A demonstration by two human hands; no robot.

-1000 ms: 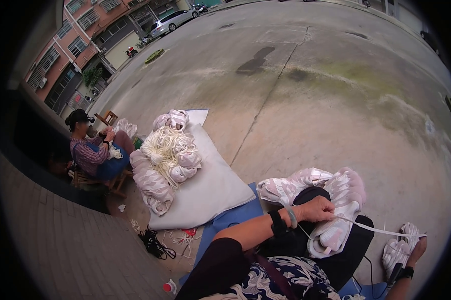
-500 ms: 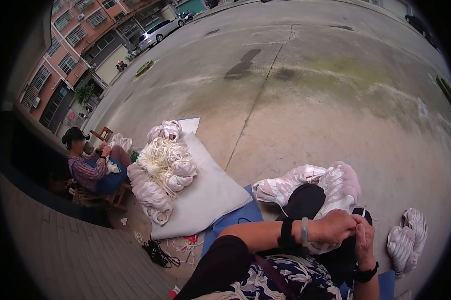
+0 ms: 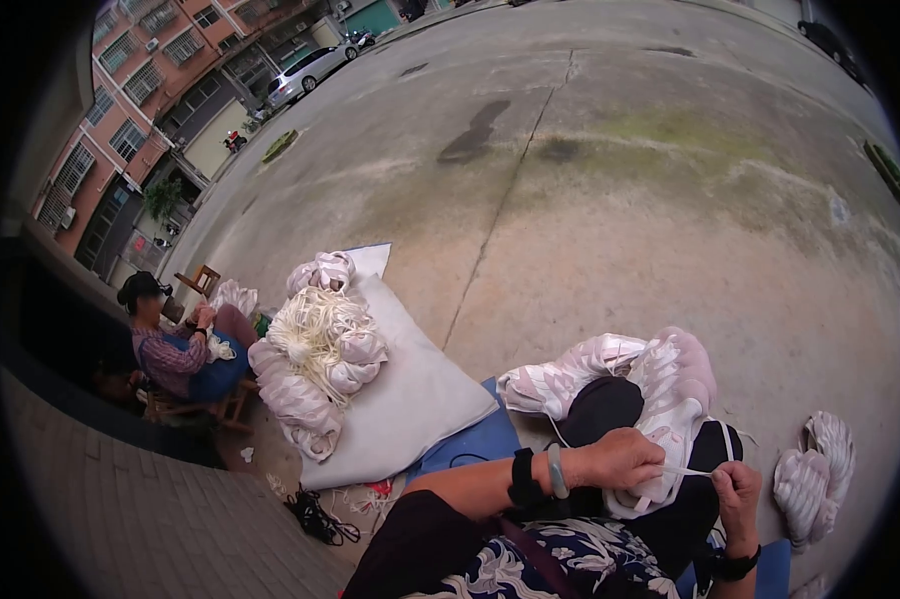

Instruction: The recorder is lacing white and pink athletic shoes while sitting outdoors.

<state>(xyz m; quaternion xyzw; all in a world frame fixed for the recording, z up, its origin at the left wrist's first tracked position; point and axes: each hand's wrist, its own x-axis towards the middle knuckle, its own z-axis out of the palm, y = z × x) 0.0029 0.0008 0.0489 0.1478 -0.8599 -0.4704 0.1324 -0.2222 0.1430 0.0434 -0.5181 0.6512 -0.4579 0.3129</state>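
Note:
A white shoelace (image 3: 687, 471) is stretched between my two hands above my lap. My left hand (image 3: 621, 459), with a pale bangle and a black band at the wrist, pinches one part of it. The fingers of my right hand (image 3: 736, 494) are closed on another part. Just under the hands, a white and pale pink shoe upper (image 3: 659, 491) lies against my dark trousers. Beyond it, stacked uppers (image 3: 674, 369) rest by my knee, with another bundle (image 3: 568, 374) to their left.
A pale sheet (image 3: 420, 374) at the left bears bundled uppers (image 3: 295, 394) and a heap of cream laces (image 3: 320, 324). More uppers (image 3: 814, 479) lie on the ground at right. A co-worker (image 3: 185, 344) sits at far left, beside a dark doorway.
My hands were close together and are now apart, the left one further left, drawing the lace out between them. The whole view has shifted slightly.

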